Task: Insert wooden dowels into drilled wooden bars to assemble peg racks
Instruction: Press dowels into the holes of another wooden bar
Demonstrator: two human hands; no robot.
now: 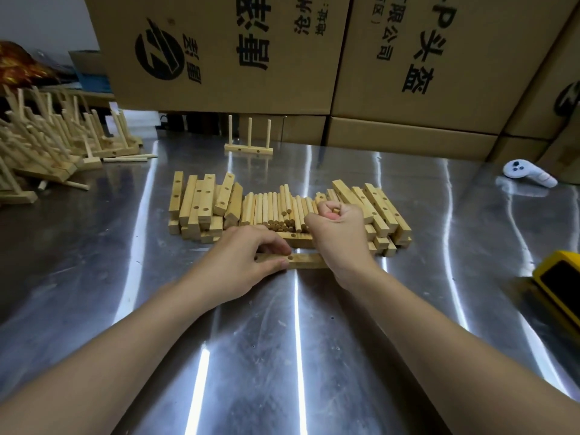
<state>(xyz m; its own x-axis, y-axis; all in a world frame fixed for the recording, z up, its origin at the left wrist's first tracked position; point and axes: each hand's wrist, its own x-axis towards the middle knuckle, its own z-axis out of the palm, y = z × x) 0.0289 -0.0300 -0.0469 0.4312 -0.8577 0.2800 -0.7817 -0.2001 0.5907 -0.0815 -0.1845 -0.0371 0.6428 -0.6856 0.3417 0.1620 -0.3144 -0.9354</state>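
Head view: the pale drilled wooden bar (pixel 303 260) is pinched flat on the shiny steel table (pixel 282 340) by the left hand (pixel 248 255), likely to steady its holes. The right hand (pixel 339 237) is fisted, apparently round a short wooden dowel (pixel 336 211). The bar runs from the left fingertips toward 3 o'clock, passing under the right wrist.

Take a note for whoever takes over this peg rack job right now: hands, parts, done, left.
Left hand holds a drilled bar flat on the table. Right hand is fisted over it, apparently round a dowel.
Loose dowels lie between two stacks of bars.
Done: one rack at the back, a heap far left.
To do: this bar's pegs, then the stacks.
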